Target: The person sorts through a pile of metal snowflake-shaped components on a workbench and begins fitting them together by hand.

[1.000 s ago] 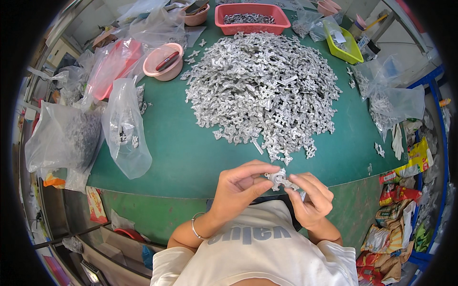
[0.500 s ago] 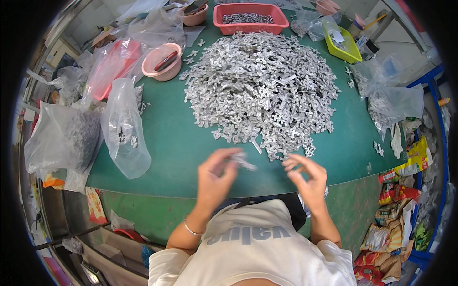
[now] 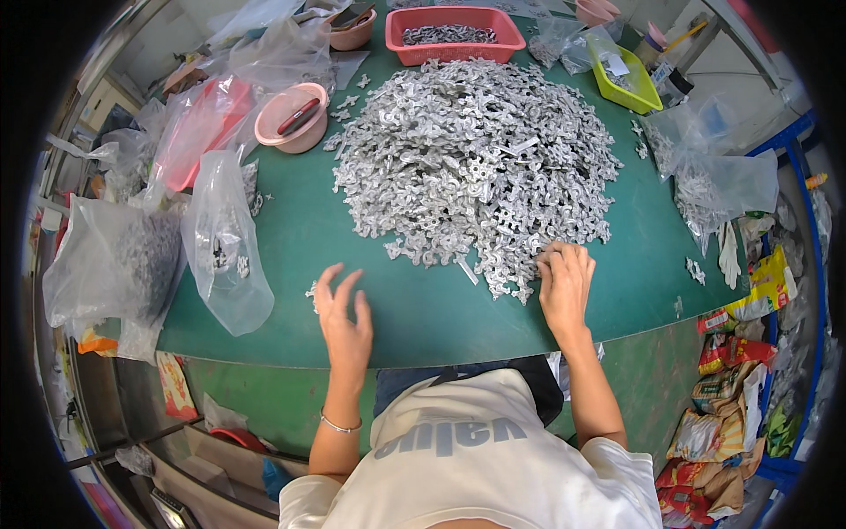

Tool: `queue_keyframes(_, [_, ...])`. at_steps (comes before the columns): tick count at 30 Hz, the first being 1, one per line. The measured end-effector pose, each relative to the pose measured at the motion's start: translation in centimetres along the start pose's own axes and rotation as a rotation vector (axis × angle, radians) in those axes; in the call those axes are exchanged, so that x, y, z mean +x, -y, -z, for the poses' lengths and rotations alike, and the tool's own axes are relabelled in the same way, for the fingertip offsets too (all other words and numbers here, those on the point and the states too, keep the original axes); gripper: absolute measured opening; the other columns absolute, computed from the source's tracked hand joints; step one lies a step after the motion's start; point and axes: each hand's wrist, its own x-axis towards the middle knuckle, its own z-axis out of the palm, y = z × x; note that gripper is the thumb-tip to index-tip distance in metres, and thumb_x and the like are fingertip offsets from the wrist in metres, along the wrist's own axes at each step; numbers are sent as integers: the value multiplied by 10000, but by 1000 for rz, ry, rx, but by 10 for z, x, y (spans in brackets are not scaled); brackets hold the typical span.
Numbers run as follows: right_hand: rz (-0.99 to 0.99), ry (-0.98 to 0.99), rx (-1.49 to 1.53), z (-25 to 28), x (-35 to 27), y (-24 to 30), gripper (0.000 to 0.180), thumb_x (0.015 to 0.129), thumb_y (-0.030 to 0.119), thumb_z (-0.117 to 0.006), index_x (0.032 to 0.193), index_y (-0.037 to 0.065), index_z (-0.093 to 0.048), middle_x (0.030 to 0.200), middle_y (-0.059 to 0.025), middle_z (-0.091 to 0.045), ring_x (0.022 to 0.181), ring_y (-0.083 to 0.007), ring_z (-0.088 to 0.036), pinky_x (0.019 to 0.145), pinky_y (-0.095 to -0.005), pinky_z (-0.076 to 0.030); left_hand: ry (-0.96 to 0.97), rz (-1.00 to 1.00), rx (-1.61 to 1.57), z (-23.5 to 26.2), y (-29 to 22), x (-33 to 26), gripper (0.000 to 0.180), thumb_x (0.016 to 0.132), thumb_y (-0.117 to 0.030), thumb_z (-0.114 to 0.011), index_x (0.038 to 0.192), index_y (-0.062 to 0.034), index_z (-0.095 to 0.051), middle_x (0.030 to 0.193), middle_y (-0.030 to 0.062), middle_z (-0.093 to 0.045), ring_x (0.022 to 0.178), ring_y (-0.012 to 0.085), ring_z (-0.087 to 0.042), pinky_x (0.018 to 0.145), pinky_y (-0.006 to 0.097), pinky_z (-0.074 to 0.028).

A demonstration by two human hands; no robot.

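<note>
A large heap of small silvery metal parts [image 3: 476,159] with several lobes each covers the middle of the green table [image 3: 414,326]. My left hand [image 3: 344,313] is left of the heap's near edge, its fingers spread and nothing between them. Just beyond its fingertips one small metal part [image 3: 312,294] lies on the table, partly hidden by the fingers. At the heap's near right edge, my right hand [image 3: 567,286] has its fingers bent and closed together, the tips against the parts. Whatever is between those tips is hidden. A thin flat strip [image 3: 467,270] lies by the heap's near edge.
Behind the heap stands a red tray [image 3: 454,35] of metal parts. A pink bowl [image 3: 293,118] with a red-handled tool sits at left, near filled plastic bags [image 3: 227,242]. To the right are a yellow-green tray [image 3: 624,78], more bags [image 3: 709,189] and a white glove [image 3: 729,256].
My left hand has moved left, away from the heap, and opened; the metal part it held now lies by its fingers. My right hand has reached forward to the heap and closed.
</note>
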Motion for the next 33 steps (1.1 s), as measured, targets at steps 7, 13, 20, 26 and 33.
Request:
queue_keyframes(7, [48,-145,108,2,-3,7,139,678,36,-654,798,42,-584,897,-59,-559,918,-254,-487,813,-374,-329,244,-87,-223,-22,-40,-9,277,760,18,-568,1032,-33,-579,1121,164,-502,1051,322,-490,891,366,-390])
queue_keyframes(13, [-448,-44,1014,17,-6,16,85,792,56,-635,838,1,-589,774,-33,-608,698,-87,-536,620,-225,-416,421,-40,-509,-19,-61,-10,334,751,47,-579,1077,-24,-566,1071,140,-538,959,243,-553,813,302,-441])
queue_keyframes(20, [-548,397,1652,45,-15,60,159,818,25,-598,959,-44,-572,879,-80,-625,784,-104,-574,704,-223,-450,622,104,-1048,-8,-94,6,350,794,67,-548,1143,52,-516,1007,118,-529,881,160,-549,759,275,-474])
queue_keyframes(26, [-465,339,1547,61,-14,70,247,819,-3,-581,1055,-55,-533,896,-87,-617,814,-116,-570,721,-237,-452,744,204,-1279,-4,-93,8,293,800,69,-551,1092,85,-537,944,113,-526,843,156,-551,735,271,-494])
queue_keyframes(33, [-252,233,1514,75,-20,77,376,731,-75,-643,1082,-59,-512,937,-103,-590,859,-137,-549,749,-258,-450,644,174,-1312,0,-98,6,304,774,112,-549,1078,106,-530,969,133,-528,855,166,-556,749,302,-528])
